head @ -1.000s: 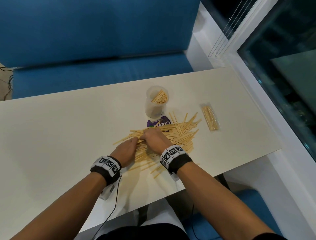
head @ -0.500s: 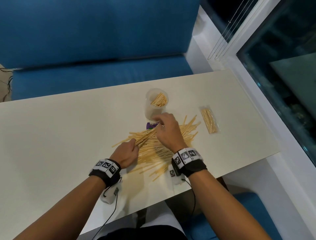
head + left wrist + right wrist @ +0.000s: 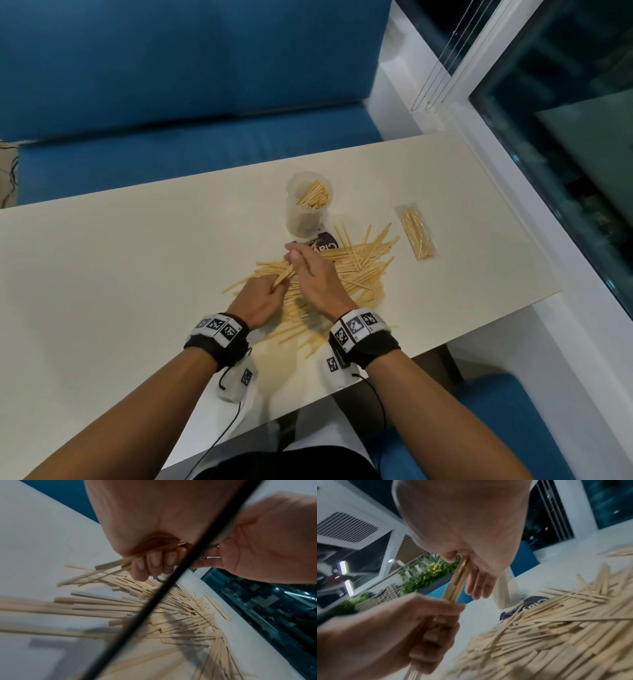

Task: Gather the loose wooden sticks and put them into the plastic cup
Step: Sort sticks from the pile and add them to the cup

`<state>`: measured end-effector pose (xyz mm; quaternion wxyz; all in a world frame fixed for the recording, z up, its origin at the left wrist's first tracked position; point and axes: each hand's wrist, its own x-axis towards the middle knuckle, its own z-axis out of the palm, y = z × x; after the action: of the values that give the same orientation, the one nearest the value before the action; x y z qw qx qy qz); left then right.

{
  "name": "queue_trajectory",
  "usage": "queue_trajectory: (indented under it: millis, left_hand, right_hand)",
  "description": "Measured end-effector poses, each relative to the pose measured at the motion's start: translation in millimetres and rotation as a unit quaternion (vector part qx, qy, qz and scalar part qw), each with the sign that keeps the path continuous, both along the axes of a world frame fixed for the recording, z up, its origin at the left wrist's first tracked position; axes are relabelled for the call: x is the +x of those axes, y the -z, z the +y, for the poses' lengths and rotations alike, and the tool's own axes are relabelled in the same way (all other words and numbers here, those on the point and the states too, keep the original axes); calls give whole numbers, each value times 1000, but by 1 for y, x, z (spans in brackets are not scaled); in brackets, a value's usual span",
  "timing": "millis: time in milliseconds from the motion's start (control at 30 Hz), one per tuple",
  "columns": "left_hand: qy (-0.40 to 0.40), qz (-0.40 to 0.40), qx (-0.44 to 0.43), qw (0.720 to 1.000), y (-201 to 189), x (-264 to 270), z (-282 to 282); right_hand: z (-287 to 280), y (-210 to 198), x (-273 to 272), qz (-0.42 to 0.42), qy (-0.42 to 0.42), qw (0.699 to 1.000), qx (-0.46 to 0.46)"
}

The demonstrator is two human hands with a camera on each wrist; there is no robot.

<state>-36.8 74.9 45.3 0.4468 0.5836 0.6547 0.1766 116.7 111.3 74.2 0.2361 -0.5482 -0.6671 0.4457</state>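
Note:
A clear plastic cup (image 3: pixel 307 219) stands upright mid-table with several wooden sticks (image 3: pixel 313 198) inside. In front of it lies a wide pile of loose sticks (image 3: pixel 356 270). My left hand (image 3: pixel 270 294) grips the lower end of a small bundle of sticks (image 3: pixel 283 275), its fingers (image 3: pixel 155 562) curled round them. My right hand (image 3: pixel 295 255) pinches the bundle's upper end, just short of the cup. In the right wrist view the bundle (image 3: pixel 458 582) runs from the left hand (image 3: pixel 412 626) up into the right hand (image 3: pixel 464 559), with the cup (image 3: pixel 506 588) behind.
A sealed clear packet of sticks (image 3: pixel 418 233) lies to the right of the pile. A purple printed label (image 3: pixel 327 244) lies at the cup's base. The table's (image 3: pixel 120 274) near edge runs under my wrists; a blue bench (image 3: pixel 191 150) stands beyond the far edge.
Both hands were pressed on the pile. The right hand then reached toward the cup and has drawn back left. Both hands now hold one bundle raised off the pile.

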Motion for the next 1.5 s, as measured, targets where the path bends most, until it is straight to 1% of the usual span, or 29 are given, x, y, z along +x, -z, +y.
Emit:
queue_trajectory:
  millis: [33,67,100,133,167,200,233,300,367,433,467,533,567,600,633,667,733,767,833,867,933,967,1000,1033,1133,1200,1333,1400,1500]
  left_hand:
    - [-17,-11,6,1000,-3,-1,0]
    - [-36,-25,16,999,-6,-3,1]
    - [-55,-45,30,997,-11,-4,1]
    - [-74,-71,48,994,-16,-3,2]
    - [-89,-100,68,989,-23,-3,3]
    - [-99,-131,88,982,-29,-1,5]
    - [-107,-161,104,976,-36,1,7]
    - [-120,-208,125,963,-48,7,11]
    - [-130,-234,136,954,-57,12,13]
    - [-148,-245,139,948,-64,15,15]
    - [-154,-243,142,947,-66,16,15]
    - [-165,-234,138,948,-65,16,16]
    - [-174,-231,134,948,-66,16,17]
    - [-182,-227,131,948,-64,15,17]
    - [-185,-227,128,948,-66,15,16]
    - [-184,-223,123,949,-66,15,16]
    - [-168,-207,112,957,-66,14,14]
    - [-159,-190,104,963,-64,12,13]
    - [-142,-138,80,977,-58,9,11]
    - [-133,-120,58,982,-54,8,10]
    - [-113,-100,30,988,-50,7,10]
    - [-100,-91,22,991,-52,8,11]
    - [-84,-78,14,993,-54,10,12]
    - [-69,-60,11,996,-56,11,12]
    - [-79,-55,-3,995,-64,11,9]
    - [-83,-64,-9,994,-66,9,8]
    - [-79,-41,-19,996,-55,4,11]
    - [-90,-49,-16,995,-50,0,11]
    - [-79,-55,-17,995,-48,-1,10]
  right_hand:
    - [2,0,1,24,25,999,-16]
    - [4,-2,2,69,79,994,-35]
    - [7,-2,3,126,146,979,-69]
    - [9,0,4,183,206,953,-123]
    - [10,5,3,226,236,925,-195]
    - [8,9,1,253,232,896,-281]
    - [3,12,-2,277,204,863,-369]
    - [-8,12,-11,335,148,793,-487]
    - [-13,4,-18,393,128,747,-521]
    - [-10,0,-21,449,133,720,-512]
    - [-8,-2,-20,472,135,708,-507]
    - [-6,-3,-18,487,144,700,-501]
    - [-7,-5,-17,481,144,704,-503]
    - [-7,-10,-18,465,141,716,-501]
    - [-7,-14,-19,434,138,746,-487]
    - [-6,-18,-20,389,137,790,-453]
    - [0,-33,-18,311,156,876,-333]
    - [5,-41,-15,288,181,903,-263]
    - [15,-62,-12,260,192,937,-130]
    - [18,-72,-10,227,175,956,-69]
    - [16,-81,-12,124,80,989,14]
    - [12,-82,-16,64,13,997,35]
    - [7,-81,-19,6,-47,998,48]
    - [3,-77,-22,-38,-82,994,67]
    - [4,-67,-23,-130,-127,971,158]
    - [7,-64,-22,-175,-153,957,173]
    - [2,-76,-28,-157,-180,961,139]
    - [6,-80,-27,-155,-197,964,93]
    - [15,-88,-25,-130,-148,980,9]
